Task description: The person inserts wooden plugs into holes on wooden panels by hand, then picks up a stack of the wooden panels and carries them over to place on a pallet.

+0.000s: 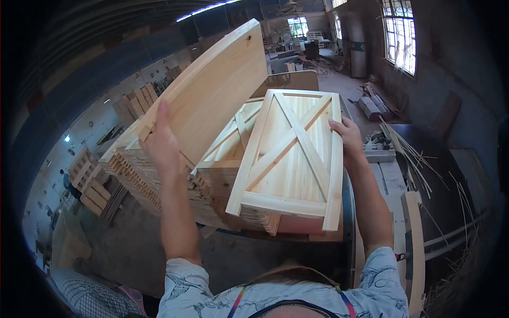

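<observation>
My left hand is closed on the near left end of a plain wooden board, which stands tilted on its long edge above a stack of boards. My right hand grips the right edge of a framed wooden panel with crossed slats forming an X. The thumb lies on the panel's face, and the other fingers are hidden behind it. Between the two, a second X-braced panel shows partly, covered by the board and the front panel.
Long thin wood strips lie scattered at the right beside a pale beam. Pallets stand at the left, with another person near them. Barred windows and a grey column are at the far right.
</observation>
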`<control>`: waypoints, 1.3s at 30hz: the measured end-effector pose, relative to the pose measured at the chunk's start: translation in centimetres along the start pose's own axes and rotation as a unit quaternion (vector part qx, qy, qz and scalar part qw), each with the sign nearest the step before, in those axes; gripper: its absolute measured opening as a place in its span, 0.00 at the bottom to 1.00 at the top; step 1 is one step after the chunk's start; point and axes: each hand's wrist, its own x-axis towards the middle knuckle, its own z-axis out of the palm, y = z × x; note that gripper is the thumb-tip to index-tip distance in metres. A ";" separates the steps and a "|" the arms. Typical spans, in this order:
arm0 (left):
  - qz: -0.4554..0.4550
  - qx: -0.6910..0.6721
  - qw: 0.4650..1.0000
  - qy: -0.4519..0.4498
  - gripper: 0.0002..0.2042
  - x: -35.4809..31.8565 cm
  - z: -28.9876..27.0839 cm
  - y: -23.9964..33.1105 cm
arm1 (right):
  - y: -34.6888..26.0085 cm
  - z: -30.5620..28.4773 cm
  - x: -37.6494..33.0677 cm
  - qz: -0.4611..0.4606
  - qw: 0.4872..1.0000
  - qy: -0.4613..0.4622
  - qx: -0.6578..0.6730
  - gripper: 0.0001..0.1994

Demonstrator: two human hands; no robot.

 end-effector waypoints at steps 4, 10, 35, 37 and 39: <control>-0.121 -0.137 0.979 0.092 0.25 -6.1 -4.0 2.5 | 3.6 -3.0 1.9 0.027 0.999 -0.003 -0.033 0.16; -0.015 -0.198 0.968 0.155 0.22 -12.5 -9.6 3.6 | 7.0 -6.4 9.3 -0.023 0.997 -0.063 -0.035 0.15; -0.072 -0.198 0.969 0.127 0.23 -35.3 -21.0 2.0 | 3.4 -0.8 7.3 -0.209 0.902 -0.340 -0.166 0.25; -0.092 -0.200 0.967 0.128 0.24 -36.5 -21.4 1.5 | 0.2 1.7 3.9 -0.155 0.892 -0.412 -0.105 0.26; -0.120 -0.215 0.961 0.123 0.25 -37.8 -21.6 0.5 | -1.8 3.2 1.5 -0.087 0.817 -0.563 -0.091 0.35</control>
